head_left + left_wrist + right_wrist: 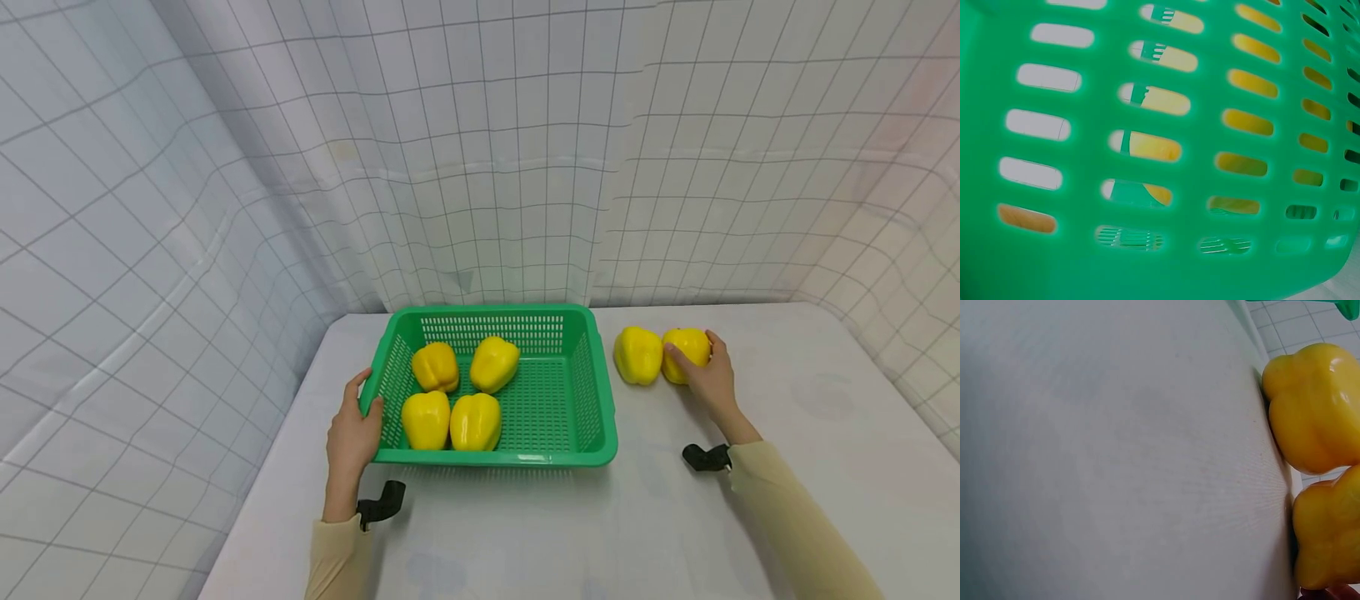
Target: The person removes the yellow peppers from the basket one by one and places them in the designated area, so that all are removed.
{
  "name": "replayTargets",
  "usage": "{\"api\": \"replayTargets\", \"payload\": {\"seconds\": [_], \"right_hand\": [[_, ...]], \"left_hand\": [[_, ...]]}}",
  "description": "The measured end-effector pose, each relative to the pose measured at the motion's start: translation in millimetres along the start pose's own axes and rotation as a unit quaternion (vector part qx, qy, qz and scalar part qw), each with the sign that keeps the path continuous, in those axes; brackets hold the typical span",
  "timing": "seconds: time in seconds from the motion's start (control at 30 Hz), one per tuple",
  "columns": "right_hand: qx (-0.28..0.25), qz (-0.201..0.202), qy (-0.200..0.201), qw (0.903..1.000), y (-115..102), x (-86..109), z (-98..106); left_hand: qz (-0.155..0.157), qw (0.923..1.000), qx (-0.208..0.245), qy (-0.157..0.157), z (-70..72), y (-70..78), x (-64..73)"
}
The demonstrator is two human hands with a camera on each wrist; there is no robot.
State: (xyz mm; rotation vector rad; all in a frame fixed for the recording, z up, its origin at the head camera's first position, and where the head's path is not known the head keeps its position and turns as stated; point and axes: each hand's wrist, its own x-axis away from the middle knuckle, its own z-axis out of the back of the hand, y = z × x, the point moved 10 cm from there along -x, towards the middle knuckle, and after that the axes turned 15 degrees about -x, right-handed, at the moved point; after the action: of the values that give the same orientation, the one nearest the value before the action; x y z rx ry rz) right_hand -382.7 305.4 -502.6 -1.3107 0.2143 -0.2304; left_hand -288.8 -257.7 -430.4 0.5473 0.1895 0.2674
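Note:
A green plastic basket with slotted walls stands on the table, and several yellow bell peppers lie in its left and middle part. My left hand grips the basket's left rim. In the left wrist view the slotted basket wall fills the picture, with yellow showing through the holes. To the right of the basket, my right hand holds a yellow bell pepper between thumb and fingers. Another yellow bell pepper sits just left of it. Both also show in the right wrist view, the held pepper lower.
A white table carries everything. White cloth with a dark grid hangs behind and along both sides. A black wrist device sticks out by the left sleeve, and a similar device by the right one.

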Motion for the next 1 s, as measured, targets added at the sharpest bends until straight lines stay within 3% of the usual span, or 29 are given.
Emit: {"api": "replayTargets", "payload": {"seconds": [0.27,0.53,0.8,1.0], "right_hand": [[0.002,-0.008,-0.001,1.0,1,0.6,0],[-0.027,-0.011,0.023,0.9993,-5,5.5,6],[-0.076,0.04,0.094,0.9919,-25,14.1,18],[-0.085,0.103,0.123,0.9834,-45,21.3,20]], "left_hand": [[0.0,1.0,-0.001,0.004,-0.4,-0.6,-0.5],[-0.001,1.0,-0.001,0.004,0.2,-0.4,-0.5],[0.0,1.0,0.003,0.0,-0.6,0.0,0.0],[0.0,1.0,-0.002,0.006,0.1,0.8,-0.3]]}}
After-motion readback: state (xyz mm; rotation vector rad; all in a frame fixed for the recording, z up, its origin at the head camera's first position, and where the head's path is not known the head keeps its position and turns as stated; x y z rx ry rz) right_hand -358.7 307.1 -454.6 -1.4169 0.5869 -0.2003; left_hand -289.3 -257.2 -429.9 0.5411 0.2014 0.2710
